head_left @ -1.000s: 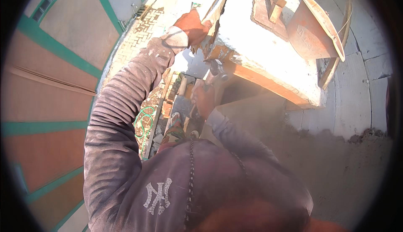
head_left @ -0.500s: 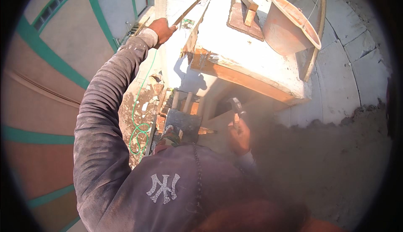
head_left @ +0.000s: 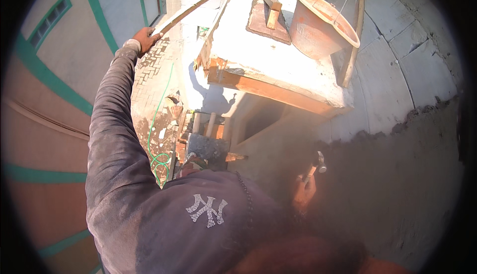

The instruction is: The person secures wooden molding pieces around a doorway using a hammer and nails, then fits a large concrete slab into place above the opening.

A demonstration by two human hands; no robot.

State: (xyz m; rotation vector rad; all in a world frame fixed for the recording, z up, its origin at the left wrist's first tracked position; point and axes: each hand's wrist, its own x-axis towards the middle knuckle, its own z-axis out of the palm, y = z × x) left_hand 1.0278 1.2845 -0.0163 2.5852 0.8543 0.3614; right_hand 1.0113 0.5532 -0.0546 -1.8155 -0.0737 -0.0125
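Observation:
At the upper left, my left hand (head_left: 145,40) is stretched out, closed on the near end of a long thin wooden strip (head_left: 191,9). The strip slants up to the far left corner of a pale concrete block (head_left: 303,73), and its near end stands away from the block's side. Low on the right, my right hand (head_left: 303,192) grips a hammer (head_left: 320,163), its head raised above the fist. Haze blurs part of this hand. On the block lie a plastering float (head_left: 268,18) with a wooden handle and a tilted orange bucket (head_left: 320,28).
A wooden pole (head_left: 352,40) leans by the bucket. Wet grey render (head_left: 387,174) covers the lower right wall, with pale blocks above it. Below are a dark board (head_left: 206,145), a green hose (head_left: 160,162) and rubble. A green-trimmed wall (head_left: 59,65) stands left.
My left hand has pulled the strip's end leftward, farther from the block. My right hand has moved right and down with the hammer. The view has shifted slightly.

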